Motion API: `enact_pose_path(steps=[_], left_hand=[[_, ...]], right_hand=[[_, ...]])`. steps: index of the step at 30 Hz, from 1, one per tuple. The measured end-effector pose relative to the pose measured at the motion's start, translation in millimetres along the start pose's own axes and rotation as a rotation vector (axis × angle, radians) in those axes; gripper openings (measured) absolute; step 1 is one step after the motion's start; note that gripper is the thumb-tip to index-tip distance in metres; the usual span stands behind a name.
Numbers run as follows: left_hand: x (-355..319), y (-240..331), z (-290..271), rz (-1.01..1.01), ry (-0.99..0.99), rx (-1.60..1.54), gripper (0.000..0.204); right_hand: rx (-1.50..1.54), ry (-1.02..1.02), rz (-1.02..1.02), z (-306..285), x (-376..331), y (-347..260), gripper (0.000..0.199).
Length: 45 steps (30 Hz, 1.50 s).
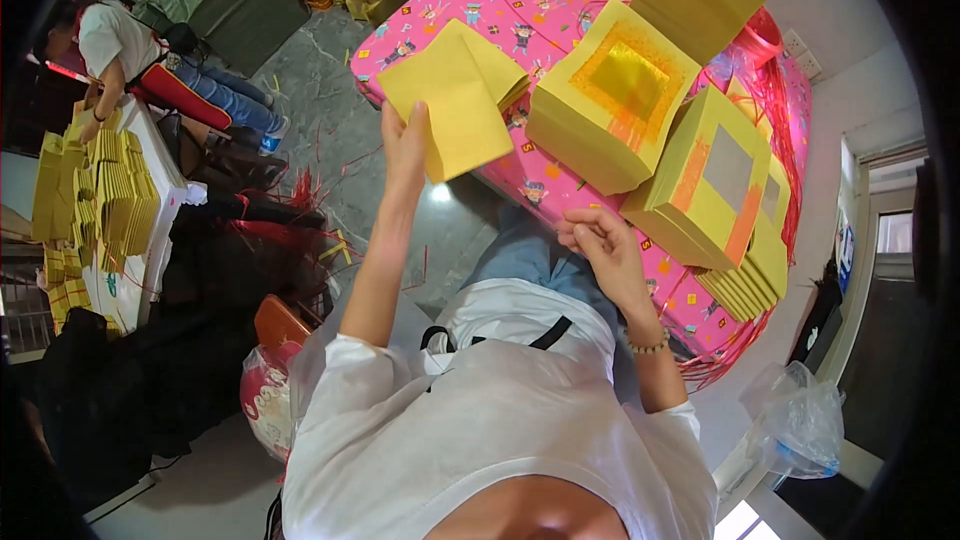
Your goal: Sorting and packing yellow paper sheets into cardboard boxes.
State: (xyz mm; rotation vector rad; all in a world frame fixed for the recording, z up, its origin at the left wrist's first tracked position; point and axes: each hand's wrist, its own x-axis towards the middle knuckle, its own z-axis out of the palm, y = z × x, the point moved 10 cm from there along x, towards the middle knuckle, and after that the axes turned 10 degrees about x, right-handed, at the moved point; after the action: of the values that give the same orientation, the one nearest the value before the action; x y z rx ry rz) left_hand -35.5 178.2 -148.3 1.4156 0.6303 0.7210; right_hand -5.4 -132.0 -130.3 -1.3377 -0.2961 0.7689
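Observation:
My left hand [404, 148] grips a flat yellow paper piece [450, 100] by its lower left edge, thumb on top, and holds it up over the table's near left edge. Partly hidden behind it, a small stack of yellow paper [492, 65] lies on the table. At the table's near edge, my right hand [608, 255] has its fingers bent in and thumb and fingertips close together; whether something thin is between them I cannot make out. Beyond it stands a thick block of yellow paper [570, 130] with a shiny gold, orange-edged square on top.
A pink patterned cloth [430, 15] covers the table. To the right are a yellow block with a silver square [690, 190], fanned yellow sheets [745, 285] and red strings [787, 140]. Far left, another person [125, 55] works at a white table [150, 230] with yellow stacks.

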Motion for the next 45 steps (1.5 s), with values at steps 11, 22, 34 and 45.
enact_pose_path(steps=[11, 22, 34, 45], left_hand=[[90, -47, 35, -0.029, 0.167, 0.114, 0.041], [70, -29, 43, 0.056, 0.339, 0.431, 0.054], [65, -15, 58, -0.071, 0.194, 1.034, 0.084], [75, -9, 109, 0.736, -0.064, 0.908, 0.043]], right_hand=[[-0.001, 0.128, 0.072, -33, -27, 28, 0.022], [0.020, 0.149, 0.069, -36, -33, 37, 0.022], [0.003, 0.154, 0.011, -36, -41, 28, 0.021], [-0.609, 0.385, -0.535, -35, -43, -123, 0.016]])
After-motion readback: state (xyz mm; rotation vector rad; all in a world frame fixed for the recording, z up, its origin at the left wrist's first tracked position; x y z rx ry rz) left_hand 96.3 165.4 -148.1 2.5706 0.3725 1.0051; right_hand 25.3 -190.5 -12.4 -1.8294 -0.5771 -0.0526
